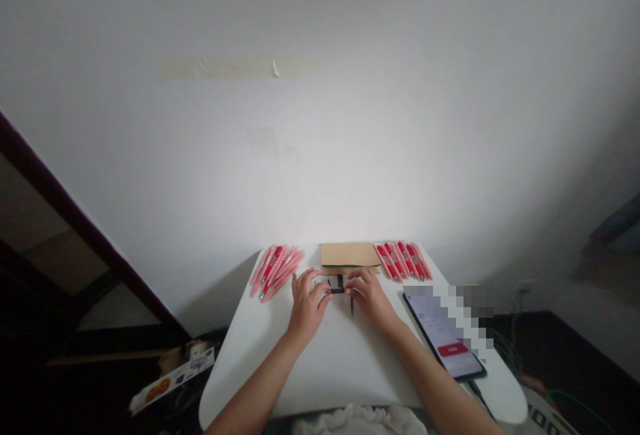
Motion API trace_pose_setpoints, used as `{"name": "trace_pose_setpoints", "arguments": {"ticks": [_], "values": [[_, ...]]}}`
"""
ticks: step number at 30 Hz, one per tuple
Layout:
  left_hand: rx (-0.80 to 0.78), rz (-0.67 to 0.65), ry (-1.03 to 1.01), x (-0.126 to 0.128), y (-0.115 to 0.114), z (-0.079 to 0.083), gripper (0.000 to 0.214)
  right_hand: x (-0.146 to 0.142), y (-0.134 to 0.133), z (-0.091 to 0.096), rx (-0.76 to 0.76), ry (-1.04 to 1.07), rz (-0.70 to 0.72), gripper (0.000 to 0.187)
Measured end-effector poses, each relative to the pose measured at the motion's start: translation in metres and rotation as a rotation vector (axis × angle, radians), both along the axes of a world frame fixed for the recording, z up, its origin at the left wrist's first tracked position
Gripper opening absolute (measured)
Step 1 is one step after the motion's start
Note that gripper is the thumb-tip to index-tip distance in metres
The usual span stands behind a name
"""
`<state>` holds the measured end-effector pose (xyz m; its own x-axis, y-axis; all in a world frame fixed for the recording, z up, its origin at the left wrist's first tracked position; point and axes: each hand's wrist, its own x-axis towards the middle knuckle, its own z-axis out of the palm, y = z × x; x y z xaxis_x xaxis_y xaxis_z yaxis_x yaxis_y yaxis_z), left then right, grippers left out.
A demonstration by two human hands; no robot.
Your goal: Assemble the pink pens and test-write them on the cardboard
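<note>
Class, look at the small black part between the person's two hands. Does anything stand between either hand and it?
Nothing visible does. The left hand and right hand appear to touch the small black part directly, one from each side. A thin dark rod lies nearer the wearer, not between them.

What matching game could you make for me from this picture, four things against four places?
Things:
1. Phone
2. Tan item
3. Small black piece
4. Yellowish tape

Places:
A. Up on the wall
B. Between the fingertips of the left hand and right hand
C. Beside the right forearm, screen lit
D. At the table's far edge, between left-side pink pens and right-side pink pens

Pairs: 1-C, 2-D, 3-B, 4-A
</note>
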<state>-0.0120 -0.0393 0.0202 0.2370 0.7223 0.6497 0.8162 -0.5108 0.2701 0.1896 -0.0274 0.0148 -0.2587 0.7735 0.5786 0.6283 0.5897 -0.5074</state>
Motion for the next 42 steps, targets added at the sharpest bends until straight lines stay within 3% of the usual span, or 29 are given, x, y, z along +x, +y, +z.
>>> {"name": "trace_pose_setpoints", "arguments": {"ticks": [13,22,42], "values": [[0.027,0.036,0.039,0.003,0.0,-0.001,0.016,-0.002,0.0,-0.003,-0.037,-0.085,-0.039,0.019],[0.01,0.031,-0.026,0.009,0.001,0.003,0.017,-0.005,0.001,-0.006,0.139,-0.065,-0.093,0.017],[-0.142,0.045,-0.243,0.011,0.008,-0.005,0.027,-0.011,-0.006,-0.003,0.345,-0.146,-0.126,0.018]]}}
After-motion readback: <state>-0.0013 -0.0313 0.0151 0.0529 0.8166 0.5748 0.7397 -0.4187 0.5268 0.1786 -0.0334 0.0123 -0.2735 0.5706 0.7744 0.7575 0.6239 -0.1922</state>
